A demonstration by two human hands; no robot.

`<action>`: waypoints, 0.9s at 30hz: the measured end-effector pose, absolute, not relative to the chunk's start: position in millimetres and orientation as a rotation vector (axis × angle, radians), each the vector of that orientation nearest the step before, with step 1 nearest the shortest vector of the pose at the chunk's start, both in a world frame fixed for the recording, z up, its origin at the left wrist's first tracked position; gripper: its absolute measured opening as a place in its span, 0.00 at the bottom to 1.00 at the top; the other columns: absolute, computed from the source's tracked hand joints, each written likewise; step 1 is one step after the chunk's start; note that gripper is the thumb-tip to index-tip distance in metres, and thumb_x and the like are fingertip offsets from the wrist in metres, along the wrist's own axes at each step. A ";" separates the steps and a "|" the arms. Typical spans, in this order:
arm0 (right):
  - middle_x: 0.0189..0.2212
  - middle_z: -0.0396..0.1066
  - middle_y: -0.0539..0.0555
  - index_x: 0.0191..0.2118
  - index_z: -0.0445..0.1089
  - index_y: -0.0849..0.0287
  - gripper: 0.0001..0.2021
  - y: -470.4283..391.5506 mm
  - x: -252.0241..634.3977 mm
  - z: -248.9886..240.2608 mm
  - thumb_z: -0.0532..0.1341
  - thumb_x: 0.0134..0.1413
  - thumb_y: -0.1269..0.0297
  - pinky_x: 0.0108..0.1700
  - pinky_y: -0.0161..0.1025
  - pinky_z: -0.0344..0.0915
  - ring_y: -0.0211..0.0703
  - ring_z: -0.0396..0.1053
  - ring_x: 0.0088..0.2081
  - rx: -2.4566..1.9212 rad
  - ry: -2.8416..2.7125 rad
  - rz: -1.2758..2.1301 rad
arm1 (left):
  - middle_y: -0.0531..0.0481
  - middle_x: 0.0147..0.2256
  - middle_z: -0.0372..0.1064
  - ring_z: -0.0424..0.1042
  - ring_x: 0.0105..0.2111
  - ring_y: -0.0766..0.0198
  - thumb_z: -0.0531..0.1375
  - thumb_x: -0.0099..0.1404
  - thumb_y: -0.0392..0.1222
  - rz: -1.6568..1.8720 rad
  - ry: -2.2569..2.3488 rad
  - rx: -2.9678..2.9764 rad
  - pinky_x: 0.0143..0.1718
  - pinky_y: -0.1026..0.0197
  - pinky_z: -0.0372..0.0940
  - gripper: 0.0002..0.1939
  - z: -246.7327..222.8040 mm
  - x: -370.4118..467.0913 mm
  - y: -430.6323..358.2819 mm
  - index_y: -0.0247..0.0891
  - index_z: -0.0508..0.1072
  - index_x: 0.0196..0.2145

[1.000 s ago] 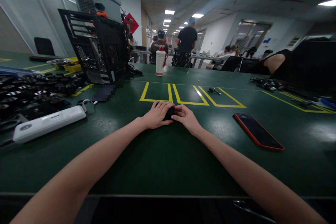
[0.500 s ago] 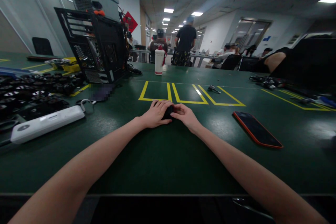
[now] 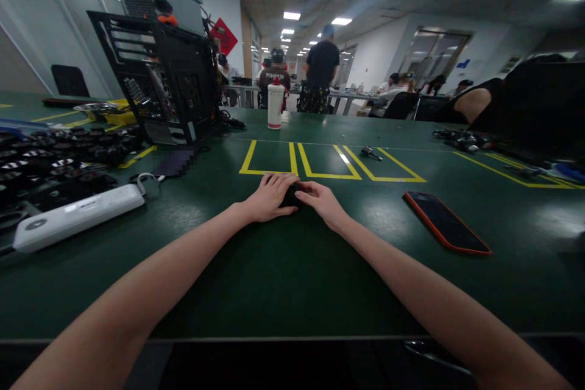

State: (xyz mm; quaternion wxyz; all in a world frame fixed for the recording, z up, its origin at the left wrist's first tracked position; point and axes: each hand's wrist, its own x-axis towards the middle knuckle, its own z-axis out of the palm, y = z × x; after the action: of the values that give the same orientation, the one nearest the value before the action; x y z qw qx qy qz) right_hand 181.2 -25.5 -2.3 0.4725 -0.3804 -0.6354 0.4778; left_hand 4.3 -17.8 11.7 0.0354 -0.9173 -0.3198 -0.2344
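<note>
Between my hands, on the green table, lies a small black object; its kind is mostly hidden by my fingers. My left hand wraps over it from the left, fingers on its far side and thumb on the near side. From the right, my right hand pinches at its edge with thumb and forefinger; whether a small part sits in that pinch cannot be made out. Just beyond my hands are yellow tape outlines, and a small dark metallic piece lies at the rightmost of these.
An orange-cased phone lies to the right. At left are a white power strip, a heap of black fans and an open black computer case. A white bottle stands farther back. Several people are in the background.
The right thumb and fingertips have shifted slightly at the black object's edge. My left hand keeps its hold, and the whole view has moved a little.
</note>
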 end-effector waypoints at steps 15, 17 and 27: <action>0.39 0.67 0.54 0.42 0.64 0.58 0.18 -23.4 180.8 -4.0 0.62 0.42 0.60 0.48 0.44 0.59 0.41 0.65 0.42 -0.963 -1.540 1.151 | 0.40 0.52 0.53 0.51 0.53 0.51 0.54 0.56 0.52 -0.719 -0.991 -2.820 0.53 0.46 0.43 0.31 12.8 4.8 -18.5 0.38 0.48 0.53; 0.40 0.67 0.54 0.41 0.65 0.59 0.17 -23.9 181.6 -3.1 0.62 0.41 0.62 0.49 0.44 0.58 0.41 0.65 0.43 -0.933 -1.562 1.174 | 0.40 0.52 0.53 0.51 0.53 0.51 0.54 0.56 0.52 -0.722 -0.984 -2.822 0.53 0.46 0.42 0.31 12.4 4.8 -18.6 0.37 0.49 0.53; 0.35 0.67 0.51 0.36 0.64 0.57 0.13 -26.7 178.6 -1.1 0.61 0.42 0.61 0.48 0.42 0.60 0.38 0.65 0.41 -0.898 -1.532 1.144 | 0.41 0.52 0.53 0.52 0.53 0.52 0.55 0.55 0.51 -0.749 -0.975 -2.830 0.53 0.47 0.42 0.30 11.9 5.4 -18.4 0.38 0.49 0.52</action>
State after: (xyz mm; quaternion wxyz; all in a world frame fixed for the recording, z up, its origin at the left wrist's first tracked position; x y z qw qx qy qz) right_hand 178.6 -26.7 -1.1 0.4923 -0.3700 -0.6313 0.4714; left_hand 5.4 -18.4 11.9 0.0279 -0.9168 -0.3158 -0.2428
